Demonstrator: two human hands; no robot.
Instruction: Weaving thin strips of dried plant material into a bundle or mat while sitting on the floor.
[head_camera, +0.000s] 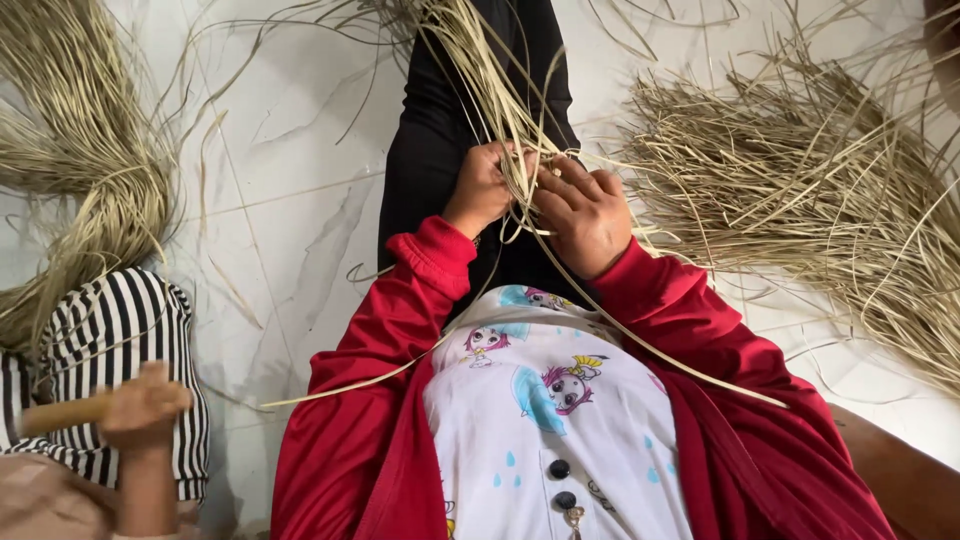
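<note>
Strands of dried straw-coloured reed (500, 95) run between the two hands as a loose bundle, their long axis slanting from the upper middle of the view down toward the person's lap over the black-clad legs (440, 140). Both hands meet on that bundle, so neither is clearly nearer; the left hand (482, 188) closes its fingers around the strands from the left, and the right hand (585, 215) presses in from the right with its fingers curled over the same crossing point. From there the reeds fan upward and away from the fingers, while a few thin ends trail down across the red sleeves (400, 340) and the white printed shirt (560, 420). The reeds look flat, narrow, pale and stiff enough to hold a curve. Larger heaps of the same material lie on the white marbled floor tiles (290, 200): one pile (800, 190) to the right, another (80, 160) to the left. At the lower left, another person in a black-and-white striped garment (120, 340) grips a wooden stick (65, 412) in a small hand (145, 405).
</note>
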